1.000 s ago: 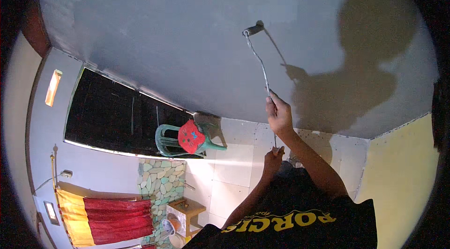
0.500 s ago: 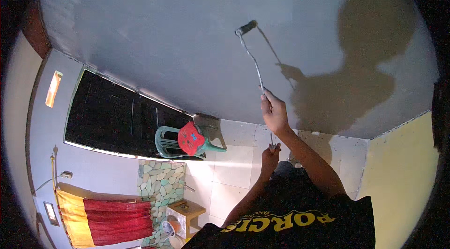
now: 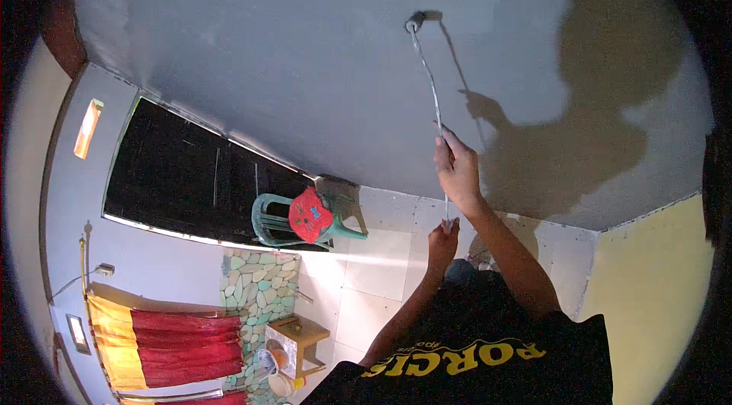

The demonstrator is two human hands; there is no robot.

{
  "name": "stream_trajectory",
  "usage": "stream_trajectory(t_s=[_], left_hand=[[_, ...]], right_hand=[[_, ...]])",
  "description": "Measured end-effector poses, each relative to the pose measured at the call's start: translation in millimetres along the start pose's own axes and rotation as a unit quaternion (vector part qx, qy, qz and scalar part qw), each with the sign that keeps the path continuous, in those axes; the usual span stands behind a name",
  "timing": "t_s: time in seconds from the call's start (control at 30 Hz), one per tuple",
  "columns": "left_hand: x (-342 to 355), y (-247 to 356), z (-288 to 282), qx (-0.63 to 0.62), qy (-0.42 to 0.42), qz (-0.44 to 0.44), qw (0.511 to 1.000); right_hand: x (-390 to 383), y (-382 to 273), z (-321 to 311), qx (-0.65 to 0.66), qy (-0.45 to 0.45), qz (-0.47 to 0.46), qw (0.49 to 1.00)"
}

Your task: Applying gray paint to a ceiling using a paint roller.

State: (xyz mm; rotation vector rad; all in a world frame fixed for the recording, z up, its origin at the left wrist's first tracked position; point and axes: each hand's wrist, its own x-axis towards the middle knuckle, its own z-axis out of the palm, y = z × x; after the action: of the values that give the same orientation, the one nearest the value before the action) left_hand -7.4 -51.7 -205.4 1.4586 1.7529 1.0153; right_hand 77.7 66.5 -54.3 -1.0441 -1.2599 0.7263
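A: In the head view, what are the hands doing?

B: The right hand [image 3: 457, 168] is closing around the thin pole [image 3: 433, 92] of a paint roller [image 3: 415, 21], fingers wrapped fully about it. The left hand [image 3: 443, 241] is sitting lower, gripping the bottom end of the same pole, also curled shut around it.

A: And where is the roller sitting?

B: The roller head is pressing against the grey ceiling [image 3: 267, 62], well above the right hand, with the pole slanting from the hands up to it. A shadow of the pole and of the person [image 3: 602, 100] is falling across the ceiling to the right of the roller.

A: What else is showing around them?

B: A green plastic chair [image 3: 274, 222] is standing on the pale tiled floor [image 3: 381, 260], with a red cloth [image 3: 310, 214] draped over it. Beside the chair a dark opening [image 3: 183, 176] is taking up much of the wall. A patch of rounded stones [image 3: 255, 287] is lying lower left, a small wooden stool [image 3: 299, 336] is standing just beside it, and a red and yellow cloth [image 3: 175, 344] is hanging further left. A yellow wall [image 3: 656, 298] is rising on the right. The person is wearing a black shirt [image 3: 488, 351].
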Motion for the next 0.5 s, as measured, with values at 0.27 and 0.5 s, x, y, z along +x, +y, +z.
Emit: stream_trajectory(t_s=[0.27, 0.5], left_hand=[[-11, -22, 12, -0.061, -0.08, -0.123, 0.987], [24, -3, -6, -0.01, -0.032, -0.016, 0.999]], right_hand=[[-10, 7, -3, -0.046, 0.024, -0.015, 0.999], [17, -33, -5, -0.005, -0.017, 0.001, 1.0]])
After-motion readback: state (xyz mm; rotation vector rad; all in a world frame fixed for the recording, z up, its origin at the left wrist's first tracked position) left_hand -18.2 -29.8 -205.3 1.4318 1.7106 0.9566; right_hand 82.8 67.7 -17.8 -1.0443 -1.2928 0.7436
